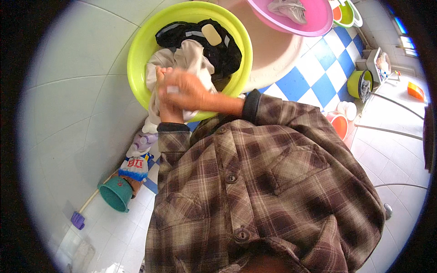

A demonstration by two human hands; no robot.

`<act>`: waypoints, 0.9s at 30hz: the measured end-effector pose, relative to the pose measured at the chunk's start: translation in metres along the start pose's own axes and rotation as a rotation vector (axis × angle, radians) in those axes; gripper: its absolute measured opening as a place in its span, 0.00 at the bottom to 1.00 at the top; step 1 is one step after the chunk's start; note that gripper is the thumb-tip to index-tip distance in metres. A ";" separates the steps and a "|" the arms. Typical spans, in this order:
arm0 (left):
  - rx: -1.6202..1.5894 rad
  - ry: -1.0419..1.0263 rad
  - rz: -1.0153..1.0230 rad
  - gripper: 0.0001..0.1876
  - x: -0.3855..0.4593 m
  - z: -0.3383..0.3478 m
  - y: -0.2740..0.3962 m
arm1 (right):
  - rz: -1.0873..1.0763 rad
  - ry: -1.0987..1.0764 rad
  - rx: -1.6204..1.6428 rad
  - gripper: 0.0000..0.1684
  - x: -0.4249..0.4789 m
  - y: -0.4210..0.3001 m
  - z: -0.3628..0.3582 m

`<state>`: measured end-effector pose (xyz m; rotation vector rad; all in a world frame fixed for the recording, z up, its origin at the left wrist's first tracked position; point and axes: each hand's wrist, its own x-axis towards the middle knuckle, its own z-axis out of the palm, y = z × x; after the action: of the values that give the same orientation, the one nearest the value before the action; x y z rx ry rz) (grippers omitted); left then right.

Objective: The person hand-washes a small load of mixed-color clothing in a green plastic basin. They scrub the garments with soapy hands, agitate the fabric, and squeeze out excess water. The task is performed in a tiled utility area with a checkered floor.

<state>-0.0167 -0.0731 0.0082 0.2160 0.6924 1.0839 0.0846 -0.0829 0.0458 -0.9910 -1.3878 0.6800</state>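
Observation:
Over a lime-green plastic basin [134, 80], my two hands meet on a light beige wet-looking cloth [191, 56]. My left hand [159, 80] has the cloth bunched in it, with its fingertips pointing away from me. Across it lies my right hand [186, 89], curled and blurred, with a pale patch showing among its fingers. Part of the cloth hangs over the basin's near rim beside my left wrist. Behind the cloth sits a black garment [170, 34] with light strips. A cream bar of soap [211, 34] rests on top of it.
A large pale tub [273, 63] and a pink basin [317, 25] holding greyish cloth [290, 10] stand behind. To the left are a detergent bag [135, 167], a teal bucket [117, 194] and a purple brush [78, 220]. A lime-green bucket [355, 83] stands at right.

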 end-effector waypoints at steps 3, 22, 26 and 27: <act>-0.244 -0.229 0.028 0.27 0.050 -0.054 -0.031 | 0.085 0.004 -0.203 0.10 0.008 0.029 0.004; -0.252 -0.304 0.060 0.20 0.046 -0.065 -0.022 | 0.105 -0.245 -0.061 0.06 -0.008 -0.010 0.016; -0.271 -0.383 0.009 0.19 0.026 -0.033 -0.028 | 0.198 -0.165 -0.146 0.06 0.025 0.045 0.000; 0.033 0.082 0.013 0.17 0.006 0.018 -0.024 | 0.346 -0.136 -0.267 0.06 0.037 0.056 -0.010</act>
<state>0.0139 -0.0763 0.0073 0.2059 0.7837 1.0987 0.1068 -0.0258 0.0152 -1.4402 -1.4655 0.8431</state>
